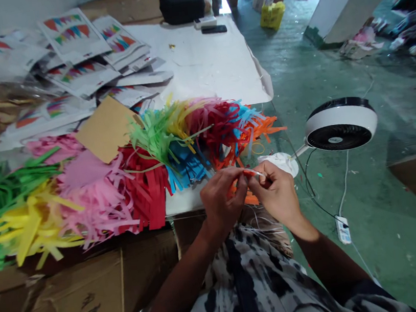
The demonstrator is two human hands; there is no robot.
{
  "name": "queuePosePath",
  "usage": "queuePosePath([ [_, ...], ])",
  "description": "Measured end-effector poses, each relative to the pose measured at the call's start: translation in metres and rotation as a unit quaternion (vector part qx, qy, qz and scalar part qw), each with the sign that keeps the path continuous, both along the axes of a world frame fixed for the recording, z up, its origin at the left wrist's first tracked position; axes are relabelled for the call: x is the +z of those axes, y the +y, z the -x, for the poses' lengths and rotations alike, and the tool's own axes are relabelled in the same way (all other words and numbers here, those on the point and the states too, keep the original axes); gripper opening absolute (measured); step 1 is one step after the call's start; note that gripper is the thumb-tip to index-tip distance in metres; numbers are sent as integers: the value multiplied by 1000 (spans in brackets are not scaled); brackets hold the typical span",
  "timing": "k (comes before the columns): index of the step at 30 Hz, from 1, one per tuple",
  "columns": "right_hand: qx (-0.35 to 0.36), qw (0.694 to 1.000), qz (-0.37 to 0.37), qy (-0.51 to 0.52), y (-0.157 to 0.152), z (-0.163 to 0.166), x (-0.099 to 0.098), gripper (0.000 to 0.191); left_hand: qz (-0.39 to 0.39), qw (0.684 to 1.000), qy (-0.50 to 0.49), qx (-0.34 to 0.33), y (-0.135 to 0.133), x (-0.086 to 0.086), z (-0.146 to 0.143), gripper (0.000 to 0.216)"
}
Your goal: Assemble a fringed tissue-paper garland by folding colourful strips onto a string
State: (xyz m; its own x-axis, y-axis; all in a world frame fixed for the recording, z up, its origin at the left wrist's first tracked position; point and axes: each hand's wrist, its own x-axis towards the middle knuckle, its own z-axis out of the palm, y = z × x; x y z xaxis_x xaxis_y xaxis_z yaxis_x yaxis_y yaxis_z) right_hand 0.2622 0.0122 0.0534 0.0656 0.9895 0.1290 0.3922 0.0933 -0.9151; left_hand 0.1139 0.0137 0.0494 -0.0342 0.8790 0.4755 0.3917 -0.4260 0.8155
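Orange paper piece, pinched up in front of the patterned shirt, near the edge of the white-covered table, seemingly kept close for careful fingerwork. Stretching away ahead, the table itself, bearing almost everything within easy reach. Below its edge at left, brown cardboard, close by the body, for reasons unclear. Along the table's near side, a long row of fringed paper tassels, bunched largely by colour: green, yellow, pink and red to the left, blue and orange to the right, probably to make each colour easy to pick out. Heaped behind at far left, printed packets, perhaps set back to leave the front for paper. Off to the right, apart from the table, a white fan, presumably stationed nearby for cooling. Askew on the fringes, a tan card, maybe as a light weight. Closed on the orange piece from either side, thumbs and fingertips of left hand and right hand, likely for fine control. Beneath, thin white string, hanging loosely, impossible to tell whether tied on. Smallest, at the right fingertips, a pale sliver, too blurred to name
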Motion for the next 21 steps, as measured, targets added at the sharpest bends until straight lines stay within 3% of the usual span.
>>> queuePosePath([
  [3,30,997,41,57,6,0,-4,25,-2,1000,-25,18,1,-2,-1,13],
  [7,11,997,58,53,9,-1,-6,19,129,984,-111,-45,6,-2,1,13],
  [12,-3,999,43,19,10,0,-4,15,307,903,-244,-173,17,2,14,28],
  [15,3,998,47,30,14,-1,-5,16,367,859,-278,-225,19,4,22,30],
  [18,30,997,55,46,18,-5,-7,18,400,830,-300,-248,18,4,26,30],
  [21,78,993,61,71,18,-11,-3,19,411,803,-366,-228,20,1,25,31],
])
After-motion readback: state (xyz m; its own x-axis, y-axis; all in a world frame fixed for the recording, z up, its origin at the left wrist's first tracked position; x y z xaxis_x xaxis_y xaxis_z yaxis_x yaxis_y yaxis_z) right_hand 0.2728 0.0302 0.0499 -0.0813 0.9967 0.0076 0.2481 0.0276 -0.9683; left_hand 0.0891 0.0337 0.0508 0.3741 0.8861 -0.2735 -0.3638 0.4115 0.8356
